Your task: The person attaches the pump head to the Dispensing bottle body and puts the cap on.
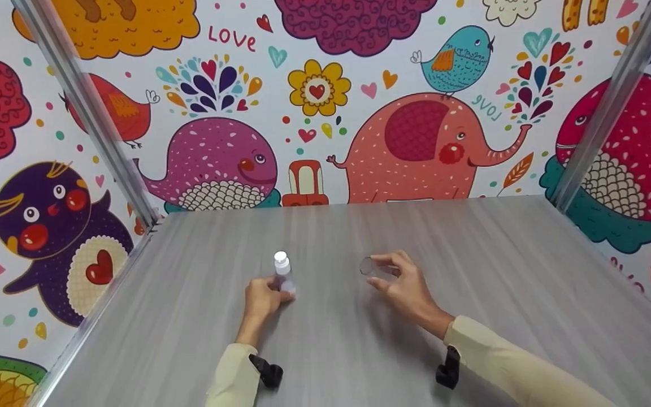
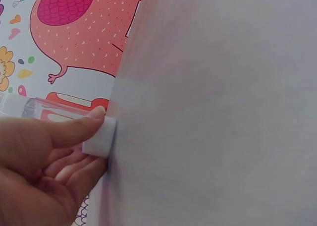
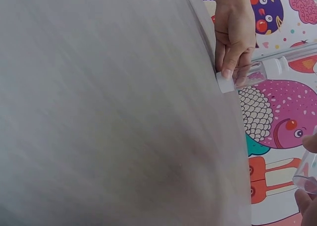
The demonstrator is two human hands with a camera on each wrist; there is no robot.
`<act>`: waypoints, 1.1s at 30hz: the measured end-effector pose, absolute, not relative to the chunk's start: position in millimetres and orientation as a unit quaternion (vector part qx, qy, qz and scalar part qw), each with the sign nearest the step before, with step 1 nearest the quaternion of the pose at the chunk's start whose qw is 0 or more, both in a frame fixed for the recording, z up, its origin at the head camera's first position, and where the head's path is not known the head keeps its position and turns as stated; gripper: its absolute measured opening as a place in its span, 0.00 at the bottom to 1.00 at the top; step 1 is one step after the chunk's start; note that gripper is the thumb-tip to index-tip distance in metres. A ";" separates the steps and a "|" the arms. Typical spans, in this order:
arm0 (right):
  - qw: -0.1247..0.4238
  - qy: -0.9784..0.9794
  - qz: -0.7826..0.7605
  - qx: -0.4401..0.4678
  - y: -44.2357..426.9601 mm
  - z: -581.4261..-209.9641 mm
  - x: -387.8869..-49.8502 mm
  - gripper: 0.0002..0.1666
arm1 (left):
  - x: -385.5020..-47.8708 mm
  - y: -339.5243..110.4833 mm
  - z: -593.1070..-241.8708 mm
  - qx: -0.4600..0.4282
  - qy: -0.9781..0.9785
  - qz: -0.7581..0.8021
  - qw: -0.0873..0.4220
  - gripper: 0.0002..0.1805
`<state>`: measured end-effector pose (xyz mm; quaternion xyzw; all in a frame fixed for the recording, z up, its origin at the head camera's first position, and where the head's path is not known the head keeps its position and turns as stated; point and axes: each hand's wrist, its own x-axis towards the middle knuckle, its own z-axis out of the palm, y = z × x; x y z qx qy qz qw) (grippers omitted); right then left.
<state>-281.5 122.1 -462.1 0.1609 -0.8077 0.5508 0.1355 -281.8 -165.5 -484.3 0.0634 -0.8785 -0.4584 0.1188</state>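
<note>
A small clear bottle (image 1: 283,280) with a white nozzle-like top and a white base stands upright on the table. My left hand (image 1: 262,299) grips it low down, and in the left wrist view the thumb lies across the white base (image 2: 101,137). To the right, my right hand (image 1: 407,285) pinches a clear round cap (image 1: 365,266) between thumb and fingers, raised above the table and apart from the bottle. Only part of this clear cap (image 3: 306,175) shows at the right edge of the right wrist view.
The grey wood-grain table (image 1: 325,350) reaches back to a wall (image 1: 359,121) printed with cartoon animals. Metal posts (image 1: 91,113) rise at the back left and back right corners. A black wrist mount (image 1: 269,373) sits on each sleeve.
</note>
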 end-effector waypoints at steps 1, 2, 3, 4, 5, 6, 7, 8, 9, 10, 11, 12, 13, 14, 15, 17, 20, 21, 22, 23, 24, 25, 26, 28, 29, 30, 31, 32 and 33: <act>0.137 -0.807 0.550 0.166 121.7 -462.3 -281.9 0.23 | -282.5 -165.4 -484.5 0.064 -0.878 -0.459 0.118 0.20; 0.137 -0.807 0.548 0.172 121.3 -462.7 -282.2 0.23 | -283.0 -165.4 -484.6 0.063 -0.878 -0.460 0.118 0.20; 0.138 -0.807 0.546 0.178 120.9 -463.3 -282.4 0.23 | -283.6 -165.4 -484.9 0.064 -0.877 -0.460 0.119 0.20; 0.139 -0.807 0.543 0.184 120.5 -463.9 -282.5 0.23 | -283.9 -165.3 -485.1 0.065 -0.877 -0.460 0.119 0.20; 0.140 -0.808 0.541 0.189 120.2 -464.6 -282.5 0.23 | -284.1 -165.1 -485.0 0.066 -0.877 -0.461 0.118 0.20; 0.140 -0.809 0.538 0.192 119.8 -465.2 -282.4 0.23 | -284.1 -164.9 -485.0 0.067 -0.877 -0.461 0.118 0.19; 0.141 -0.810 0.535 0.194 119.3 -465.5 -282.4 0.24 | -284.0 -164.7 -484.9 0.068 -0.877 -0.461 0.118 0.19; 0.141 -0.812 0.532 0.195 118.8 -465.7 -282.3 0.24 | -283.8 -164.5 -484.8 0.068 -0.877 -0.462 0.117 0.19; 0.141 -0.813 0.530 0.196 118.2 -465.8 -282.3 0.24 | -283.7 -164.2 -484.9 0.070 -0.876 -0.464 0.116 0.19; 0.140 -0.815 0.528 0.196 117.6 -465.8 -282.2 0.24 | -283.5 -164.2 -484.9 0.070 -0.874 -0.466 0.116 0.19; 0.139 -0.815 0.527 0.195 116.8 -465.5 -282.2 0.24 | -283.6 -164.1 -485.0 0.071 -0.873 -0.469 0.115 0.19; 0.137 -0.816 0.527 0.195 115.9 -465.2 -282.3 0.24 | -283.8 -164.1 -485.2 0.070 -0.872 -0.470 0.117 0.19; 0.135 -0.816 0.527 0.195 115.0 -464.9 -282.3 0.24 | -283.6 -164.4 -485.1 0.068 -0.872 -0.471 0.118 0.19; 0.133 -0.816 0.528 0.195 114.1 -464.5 -282.2 0.24 | -283.6 -164.6 -485.4 0.069 -0.870 -0.473 0.118 0.19; 0.133 -0.816 0.528 0.195 113.0 -464.3 -282.5 0.23 | -283.7 -164.7 -485.5 0.070 -0.870 -0.474 0.118 0.19; 0.131 -0.815 0.529 0.197 110.8 -463.6 -282.9 0.23 | -283.6 -164.8 -485.6 0.069 -0.869 -0.475 0.118 0.19; 0.131 -0.813 0.527 0.208 107.4 -462.4 -283.8 0.23 | -283.1 -165.0 -486.2 0.068 -0.872 -0.469 0.121 0.21; 0.132 -0.813 0.525 0.214 106.2 -462.0 -284.1 0.23 | -283.0 -165.1 -486.2 0.067 -0.873 -0.466 0.122 0.21; 0.131 -0.813 0.523 0.219 104.9 -461.2 -284.5 0.23 | -282.8 -165.3 -486.1 0.066 -0.874 -0.464 0.124 0.21; 0.130 -0.813 0.522 0.224 103.7 -460.8 -285.0 0.22 | -282.8 -165.4 -486.2 0.066 -0.875 -0.463 0.124 0.22; 0.127 -0.813 0.520 0.227 102.5 -460.2 -285.4 0.22 | -282.9 -165.5 -486.2 0.065 -0.876 -0.461 0.125 0.22; 0.125 -0.814 0.519 0.229 101.5 -460.0 -285.9 0.22 | -283.0 -165.4 -486.2 0.065 -0.876 -0.461 0.125 0.22; 0.123 -0.815 0.518 0.230 100.4 -459.8 -286.4 0.22 | -283.0 -165.2 -486.0 0.065 -0.876 -0.462 0.124 0.22; 0.114 -0.816 0.518 0.228 98.9 -460.0 -287.4 0.23 | -283.1 -164.9 -486.1 0.066 -0.875 -0.463 0.122 0.22; 0.111 -0.817 0.518 0.227 98.4 -460.4 -287.9 0.23 | -283.1 -164.8 -486.1 0.066 -0.875 -0.464 0.122 0.22; 0.108 -0.818 0.518 0.226 98.0 -460.8 -288.2 0.23 | -282.9 -164.7 -486.1 0.067 -0.874 -0.465 0.121 0.23; 0.108 -0.818 0.517 0.226 97.6 -461.4 -288.6 0.23 | -282.7 -164.6 -486.0 0.070 -0.873 -0.468 0.119 0.23; 0.107 -0.819 0.517 0.226 97.2 -461.4 -288.8 0.22 | -282.4 -164.7 -485.8 0.071 -0.872 -0.471 0.116 0.24; 0.106 -0.818 0.518 0.227 96.7 -461.4 -289.2 0.22 | -282.5 -164.9 -485.8 0.072 -0.871 -0.473 0.114 0.24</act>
